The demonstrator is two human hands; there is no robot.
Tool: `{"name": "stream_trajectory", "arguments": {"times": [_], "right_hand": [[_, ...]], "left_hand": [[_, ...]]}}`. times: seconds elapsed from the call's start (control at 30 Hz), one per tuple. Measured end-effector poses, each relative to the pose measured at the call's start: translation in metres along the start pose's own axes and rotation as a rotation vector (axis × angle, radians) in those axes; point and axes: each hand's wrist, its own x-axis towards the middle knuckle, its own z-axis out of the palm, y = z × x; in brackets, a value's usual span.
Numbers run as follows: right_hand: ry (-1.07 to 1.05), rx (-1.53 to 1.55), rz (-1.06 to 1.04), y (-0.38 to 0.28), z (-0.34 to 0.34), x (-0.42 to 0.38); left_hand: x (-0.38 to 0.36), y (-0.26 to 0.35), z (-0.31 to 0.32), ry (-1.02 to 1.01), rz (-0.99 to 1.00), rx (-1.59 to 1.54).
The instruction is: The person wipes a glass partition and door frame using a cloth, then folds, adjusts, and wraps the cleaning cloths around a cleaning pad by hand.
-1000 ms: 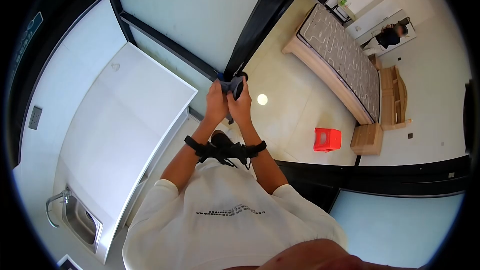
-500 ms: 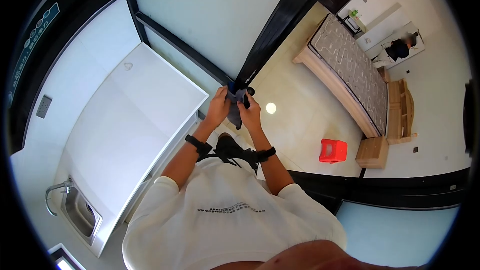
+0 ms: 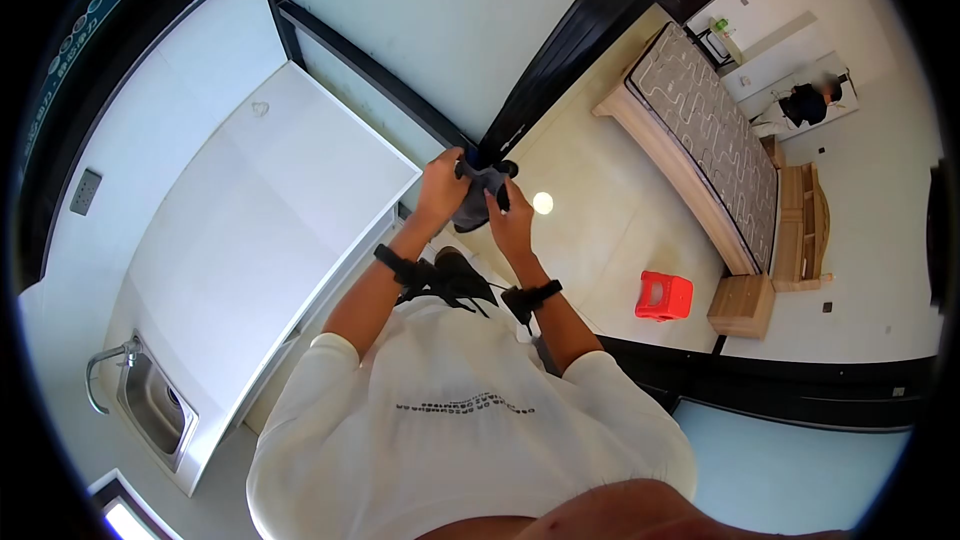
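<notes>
A crumpled dark grey cloth [image 3: 470, 213] with black and blue parts hangs between my hands, in front of the black door frame. My left hand [image 3: 440, 187] is closed on its left edge. On the other side, my right hand [image 3: 513, 222] pinches a black part of the cloth with the fingertips. What the cloth is exactly, I cannot make out. Black straps circle both my wrists.
To the left runs a white counter [image 3: 270, 200] with a steel sink [image 3: 155, 405] and a tap [image 3: 105, 355]. Beyond the doorway are a bed with a mattress [image 3: 700, 120], a red stool [image 3: 664, 296], a wooden nightstand [image 3: 740, 307] and a person [image 3: 805, 105] by the far wall.
Both hands still grip the cloth. It has shifted and spread somewhat between them, with my left hand a little higher. The view has tilted slightly.
</notes>
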Motion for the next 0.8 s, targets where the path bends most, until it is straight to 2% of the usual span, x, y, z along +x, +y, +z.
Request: {"name": "stream_trajectory", "arguments": {"times": [0.1,0.17,0.2,0.23,0.27,0.3,0.37,0.4,0.43,0.47,0.5,0.57,0.6,0.7,0.8], "right_hand": [[0.004,-0.057,-0.116,-0.015,-0.007,0.013],[-0.022,-0.056,-0.08,-0.021,-0.003,0.021],[-0.012,-0.107,-0.122,-0.012,0.001,0.02],[0.0,-0.155,-0.17,-0.002,0.007,0.021],[0.002,-0.166,-0.151,0.01,0.013,0.015],[-0.035,-0.143,-0.095,0.014,0.014,0.011],[-0.111,-0.085,0.076,0.008,0.01,0.005],[-0.111,-0.086,0.077,-0.004,0.006,-0.002],[-0.002,-0.04,0.022,-0.022,0.002,-0.002],[0.112,0.008,-0.039,-0.033,0.001,0.005],[0.12,0.012,-0.044,-0.034,0.001,0.012],[0.243,-0.027,-0.295,-0.034,-0.007,0.01],[0.215,-0.089,-0.312,-0.04,-0.012,0.016],[0.113,-0.127,-0.271,-0.046,-0.007,0.032],[0.118,-0.114,-0.239,-0.021,0.003,0.021]], "left_hand": [[-0.004,0.021,-0.008,-0.055,-0.004,-0.146],[-0.002,0.003,0.007,0.008,0.08,-0.148],[-0.004,-0.012,0.015,0.009,0.084,-0.155],[-0.004,-0.031,0.022,-0.006,0.117,-0.035],[0.003,-0.04,0.025,-0.011,0.156,0.084],[0.007,-0.039,0.023,0.001,0.169,0.079],[0.005,-0.036,0.021,-0.069,0.064,0.055],[0.006,-0.029,0.016,-0.107,0.014,0.016],[0.007,-0.019,0.01,-0.105,0.021,0.019],[0.008,-0.007,0.007,-0.035,0.048,-0.166],[0.009,0.006,0.004,0.031,0.07,-0.351],[0.012,0.035,-0.005,0.091,0.112,-0.263],[0.012,0.045,-0.007,0.162,0.159,-0.176],[0.006,0.058,-0.006,0.165,0.071,-0.259],[0.002,0.027,0.006,0.152,0.129,-0.232]]}}
